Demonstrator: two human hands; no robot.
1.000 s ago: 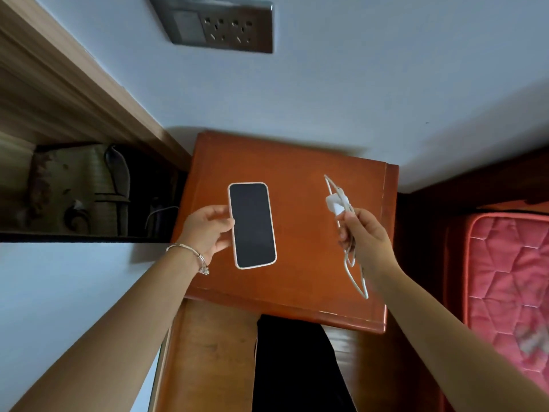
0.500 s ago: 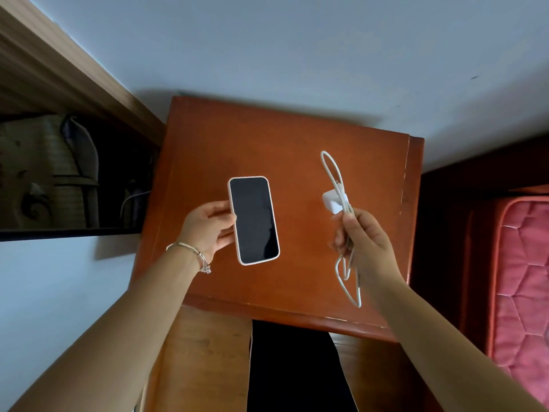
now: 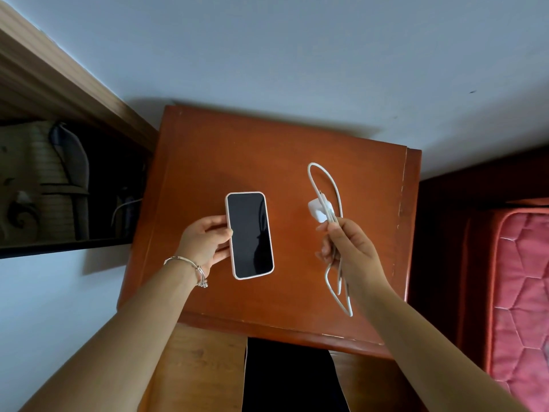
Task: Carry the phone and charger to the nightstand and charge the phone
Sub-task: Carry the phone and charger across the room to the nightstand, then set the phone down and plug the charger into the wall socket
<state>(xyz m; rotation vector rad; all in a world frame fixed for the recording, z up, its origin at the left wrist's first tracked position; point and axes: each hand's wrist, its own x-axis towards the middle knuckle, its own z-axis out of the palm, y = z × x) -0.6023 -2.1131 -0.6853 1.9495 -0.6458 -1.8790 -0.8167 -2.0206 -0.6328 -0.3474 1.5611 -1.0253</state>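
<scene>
Since a second ago, phone (image 3: 249, 235) (left hand (image 3: 204, 243)) and charger (image 3: 321, 211) (right hand (image 3: 348, 253)) brought over nightstand (image 3: 208, 162), gripped; contact unclear. Socket gone from view.

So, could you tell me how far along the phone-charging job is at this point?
Done: the carry has reached the nightstand. In hand: the left hand holds the phone, screen dark, over its top; the right hand holds the white charger with its looped cable. Left: nothing is plugged in yet, cable or charger.
</scene>
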